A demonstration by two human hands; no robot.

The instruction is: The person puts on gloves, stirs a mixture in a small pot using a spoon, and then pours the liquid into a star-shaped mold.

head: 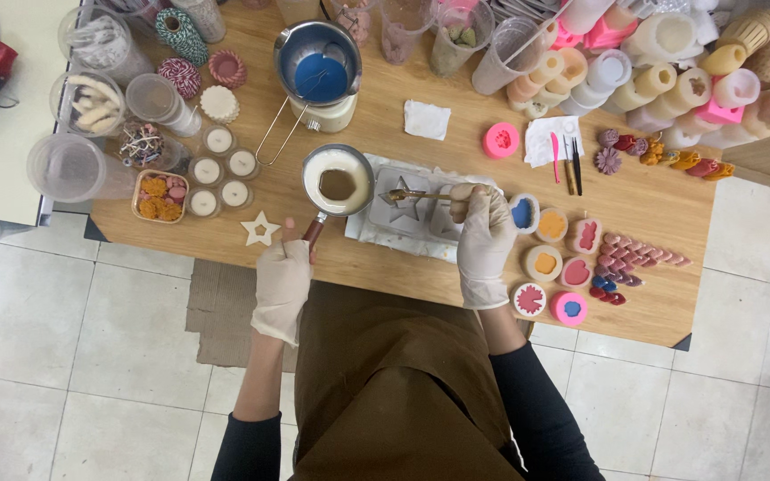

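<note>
Spanning most of the frame, the wooden table (385, 267) is crowded along its far edge with plastic cups and moulds; its near edge is bare wood at centre, which is the only open room beside the hands. Tiled floor lies beyond the left and near edges. A blue-wax melting pot (318, 76) stands at the far centre, well apart from the work.

The left hand (282, 281), gloved, rests at the near edge with forearm running straight back to the body, fingers clenched around the red-brown handle of the small saucepan (338, 181). The saucepan sits level on the table, just left of the clear mould tray (421, 211), and holds pale cream wax with a darker brown patch in the middle.

The right hand (485, 240), also gloved, is raised over the tray's right end, wrist bent leftward, fingers pinched on a gold spoon (412, 194). The spoon lies roughly horizontal, bowl pointing left above a star-shaped cavity. Whether the bowl carries wax cannot be told.

A white star piece (259, 229) lies just left of the left hand.
</note>
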